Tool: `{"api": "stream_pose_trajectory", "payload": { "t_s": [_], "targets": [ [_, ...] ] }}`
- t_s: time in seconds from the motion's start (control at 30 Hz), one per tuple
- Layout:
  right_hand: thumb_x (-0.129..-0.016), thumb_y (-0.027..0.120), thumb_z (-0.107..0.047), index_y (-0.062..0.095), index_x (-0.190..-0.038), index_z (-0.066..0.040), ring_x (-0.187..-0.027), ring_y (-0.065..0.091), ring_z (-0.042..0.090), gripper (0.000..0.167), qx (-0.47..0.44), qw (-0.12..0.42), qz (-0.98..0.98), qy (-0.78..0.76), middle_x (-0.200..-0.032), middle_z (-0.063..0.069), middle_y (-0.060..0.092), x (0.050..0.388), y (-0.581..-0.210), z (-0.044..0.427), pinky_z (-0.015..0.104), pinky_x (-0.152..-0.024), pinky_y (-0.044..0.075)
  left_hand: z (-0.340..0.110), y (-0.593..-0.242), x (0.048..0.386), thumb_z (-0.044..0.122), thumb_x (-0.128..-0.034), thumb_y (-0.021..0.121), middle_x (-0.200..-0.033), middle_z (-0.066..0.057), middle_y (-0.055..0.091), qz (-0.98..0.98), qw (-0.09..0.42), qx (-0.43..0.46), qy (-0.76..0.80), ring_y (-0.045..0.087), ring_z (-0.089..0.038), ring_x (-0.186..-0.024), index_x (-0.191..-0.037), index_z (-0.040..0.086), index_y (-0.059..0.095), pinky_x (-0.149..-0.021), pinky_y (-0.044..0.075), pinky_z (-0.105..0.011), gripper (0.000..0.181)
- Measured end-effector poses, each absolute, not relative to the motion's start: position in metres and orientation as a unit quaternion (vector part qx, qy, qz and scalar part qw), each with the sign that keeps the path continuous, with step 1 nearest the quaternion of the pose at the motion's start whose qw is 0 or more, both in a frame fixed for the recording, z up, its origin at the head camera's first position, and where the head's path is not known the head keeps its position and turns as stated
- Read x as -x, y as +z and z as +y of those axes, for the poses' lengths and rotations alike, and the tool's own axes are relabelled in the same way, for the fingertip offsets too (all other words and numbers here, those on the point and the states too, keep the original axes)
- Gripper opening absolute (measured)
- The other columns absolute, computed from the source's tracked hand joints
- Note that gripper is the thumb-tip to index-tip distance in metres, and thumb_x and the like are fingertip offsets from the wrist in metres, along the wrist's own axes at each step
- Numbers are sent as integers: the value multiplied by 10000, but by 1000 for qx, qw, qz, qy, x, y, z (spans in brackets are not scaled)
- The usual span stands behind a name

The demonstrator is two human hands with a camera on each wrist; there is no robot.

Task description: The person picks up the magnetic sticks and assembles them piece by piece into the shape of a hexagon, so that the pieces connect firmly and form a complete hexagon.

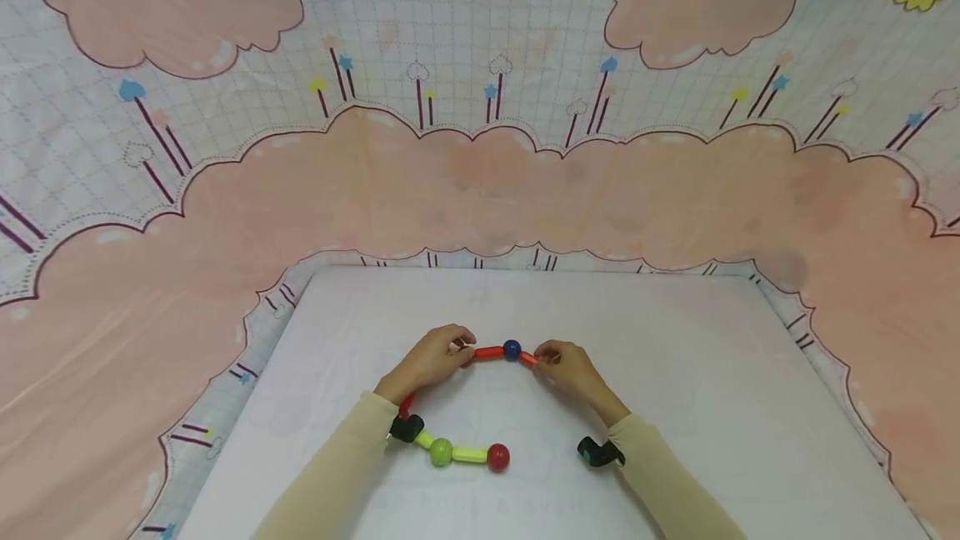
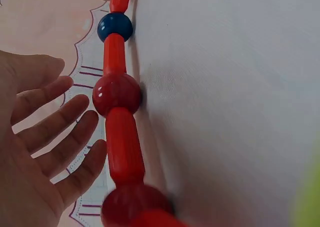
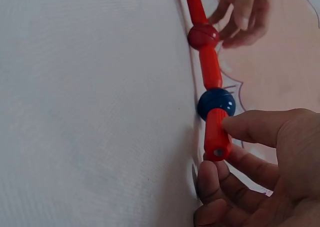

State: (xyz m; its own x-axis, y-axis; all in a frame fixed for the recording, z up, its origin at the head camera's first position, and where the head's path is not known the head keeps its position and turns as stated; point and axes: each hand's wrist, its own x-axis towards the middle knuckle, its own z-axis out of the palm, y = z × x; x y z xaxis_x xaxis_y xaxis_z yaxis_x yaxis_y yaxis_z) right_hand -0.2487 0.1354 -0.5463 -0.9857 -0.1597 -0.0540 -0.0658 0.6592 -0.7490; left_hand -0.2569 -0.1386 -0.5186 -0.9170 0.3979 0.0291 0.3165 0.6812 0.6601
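Note:
A chain of magnetic-looking rods and balls curves across the white tabletop. My right hand pinches the red rod at its far end between thumb and fingers; this rod meets a blue ball. Beyond the ball runs another red rod, then a dark red ball. Beside that red ball, my left hand has its fingers spread and loosely bent, with nothing in its grasp. More red rods and balls continue under the left wrist, partly hidden in the head view.
Nearer my body, the chain carries a green ball, a yellow-green rod and a red ball at its end. A black wrist device sits on the right sleeve. Patterned cloth surrounds the white table.

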Motion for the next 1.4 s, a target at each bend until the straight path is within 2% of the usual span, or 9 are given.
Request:
{"api": "stream_pose_trajectory", "payload": {
  "t_s": [0.17, 0.37, 0.5, 0.57, 0.63, 0.77, 1.07, 1.2, 1.4],
  "targets": [
    [-848, 721, -123, 705, -1014, -96, -787, 578, 144, 169, 69, 60, 911, -402, -850, 7, 652, 249, -544, 135, 279, -686, 460, -159, -516, 237, 237, -927, 686, -1118, 19, 667, 931, 45, -172, 318, 613, -204, -1081, -1124, 187, 675, -935, 509, -428, 204],
    [-848, 728, -127, 693, -1034, -98, -807, 583, 152, 191, 68, 57, 914, -396, -890, 18, 662, 250, -544, 134, 287, -697, 463, -183, -514, 220, 256, -902, 716, -1286, -60, 595, 946, 33, -134, 294, 563, -247, -1157, -1223, 143, 629, -991, 489, -463, 352],
    [-844, 729, -120, 692, -1036, -99, -797, 572, 155, 197, 71, 62, 915, -393, -878, 20, 653, 252, -544, 133, 289, -693, 453, -195, -513, 213, 247, -874, 739, -1205, -109, 612, 950, 58, -82, 295, 590, -215, -962, -1259, 101, 605, -804, 540, -397, 433],
    [-841, 731, -118, 694, -1027, -105, -785, 564, 150, 190, 72, 63, 916, -389, -860, 14, 644, 253, -545, 133, 284, -688, 447, -199, -514, 212, 224, -872, 738, -1108, -107, 639, 946, 84, -66, 307, 583, -185, -829, -1250, 95, 604, -685, 515, -336, 422],
    [-840, 733, -116, 697, -1017, -111, -778, 561, 143, 181, 72, 61, 917, -386, -845, 7, 641, 253, -545, 134, 277, -689, 441, -201, -516, 213, 198, -877, 730, -1029, -93, 649, 940, 105, -55, 321, 558, -166, -749, -1238, 97, 606, -624, 482, -295, 395],
    [-836, 731, -114, 703, -1003, -114, -779, 568, 137, 169, 73, 56, 919, -383, -839, 1, 648, 253, -544, 135, 286, -702, 449, -201, -521, 219, 161, -886, 716, -945, -69, 652, 932, 115, -51, 340, 558, -150, -709, -1222, 105, 611, -593, 481, -269, 356],
    [-827, 727, -136, 704, -994, -109, -808, 604, 150, 171, 49, 40, 923, -380, -858, 6, 668, 250, -542, 156, 307, -739, 468, -183, -528, 251, 166, -893, 713, -904, -53, 628, 928, 114, -77, 347, 549, -155, -717, -1210, 123, 619, -596, 460, -265, 334],
    [-825, 728, -121, 702, -992, -85, -808, 614, 167, 173, 34, 33, 925, -378, -855, 22, 671, 245, -540, 169, 300, -717, 470, -168, -528, 269, 179, -905, 704, -952, -62, 641, 926, 123, -93, 344, 565, -164, -768, -1227, 131, 615, -631, 483, -269, 337],
    [-847, 730, -150, 679, -1032, -65, -807, 612, 167, 209, 12, 51, 924, -378, -860, 25, 674, 235, -540, 181, 271, -668, 473, -147, -528, 293, 197, -920, 692, -1051, -76, 664, 919, 141, -118, 348, 597, -178, -851, -1238, 158, 616, -711, 529, -304, 330]
  ]
}}
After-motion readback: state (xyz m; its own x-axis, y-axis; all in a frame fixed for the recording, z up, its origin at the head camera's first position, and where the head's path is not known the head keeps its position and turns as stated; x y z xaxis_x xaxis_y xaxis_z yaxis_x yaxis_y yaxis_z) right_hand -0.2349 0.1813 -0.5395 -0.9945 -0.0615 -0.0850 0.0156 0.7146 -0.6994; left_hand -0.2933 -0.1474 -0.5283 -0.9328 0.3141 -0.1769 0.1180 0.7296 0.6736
